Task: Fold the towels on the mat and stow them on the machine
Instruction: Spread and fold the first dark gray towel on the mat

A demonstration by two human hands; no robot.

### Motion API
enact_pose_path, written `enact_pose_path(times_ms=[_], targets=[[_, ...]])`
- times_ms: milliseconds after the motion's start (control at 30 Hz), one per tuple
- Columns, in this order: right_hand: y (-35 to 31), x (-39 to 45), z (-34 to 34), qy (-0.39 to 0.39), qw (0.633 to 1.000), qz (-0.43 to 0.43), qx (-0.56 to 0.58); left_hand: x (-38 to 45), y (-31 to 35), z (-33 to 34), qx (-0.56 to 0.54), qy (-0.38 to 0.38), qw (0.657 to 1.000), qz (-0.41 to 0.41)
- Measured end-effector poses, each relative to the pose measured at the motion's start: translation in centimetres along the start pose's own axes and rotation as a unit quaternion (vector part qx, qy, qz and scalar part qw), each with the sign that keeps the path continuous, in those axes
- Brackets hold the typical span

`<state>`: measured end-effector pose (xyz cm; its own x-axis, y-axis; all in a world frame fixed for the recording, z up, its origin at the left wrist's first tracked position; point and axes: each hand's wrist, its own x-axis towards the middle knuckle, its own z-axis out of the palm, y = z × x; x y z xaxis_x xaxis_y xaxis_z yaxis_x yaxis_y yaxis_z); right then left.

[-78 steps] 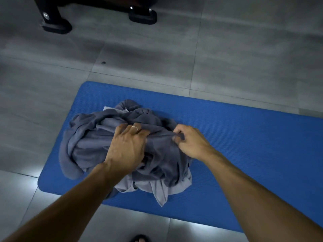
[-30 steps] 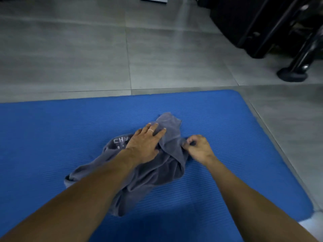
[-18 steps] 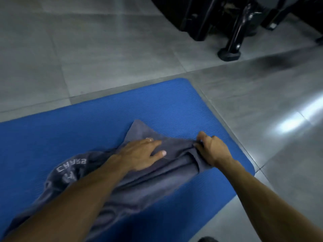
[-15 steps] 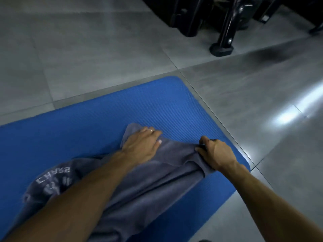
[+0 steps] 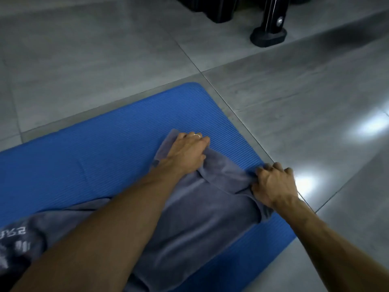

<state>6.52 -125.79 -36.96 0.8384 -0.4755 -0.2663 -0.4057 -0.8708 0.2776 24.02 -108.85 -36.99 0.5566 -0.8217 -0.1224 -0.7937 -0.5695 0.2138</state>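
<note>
A grey towel (image 5: pixel 202 218) lies stretched along the blue mat (image 5: pixel 109 152), with white lettering showing at its left end. My left hand (image 5: pixel 185 152), a ring on one finger, grips the towel's far corner. My right hand (image 5: pixel 273 184) is closed on the towel's other corner beside the mat's right edge. Between the two hands the towel's end edge is pulled taut. My left forearm covers part of the towel.
Grey floor tiles surround the mat. A black machine base (image 5: pixel 210 9) and a black upright post on a foot (image 5: pixel 269 34) stand at the top right. Bright light patches reflect on the tiles at the right.
Both hands have drawn apart, left farther up the mat and right toward the mat's edge, spreading the towel's end wider and flatter. The view has shifted right.
</note>
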Motion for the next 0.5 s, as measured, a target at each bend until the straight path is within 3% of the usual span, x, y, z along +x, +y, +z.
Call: enact_pose_path(times_ms=[100,233,300,400,500], targets=[[-3.5,2.6,-1.1,0.02,0.998,-0.029,0.057,-2.1,-0.8,1.2,-0.064,0.031,0.997,-0.027],[-10.3,7.5,-3.5,0.038,0.948,-0.037,0.315,-9.2,-5.5,2.7,-0.049,0.08,0.965,-0.244],[-13.1,9.7,-4.7,0.013,0.947,-0.06,0.315,-12.6,-6.9,3.6,-0.033,0.041,0.951,-0.304],[-15.9,11.6,-5.9,0.006,0.976,-0.143,0.166,-14.9,-6.0,5.1,-0.076,0.044,0.962,-0.26],[-17.0,12.2,-6.5,0.014,0.955,-0.183,0.231,-14.7,-4.4,5.0,-0.064,0.112,0.968,-0.214]])
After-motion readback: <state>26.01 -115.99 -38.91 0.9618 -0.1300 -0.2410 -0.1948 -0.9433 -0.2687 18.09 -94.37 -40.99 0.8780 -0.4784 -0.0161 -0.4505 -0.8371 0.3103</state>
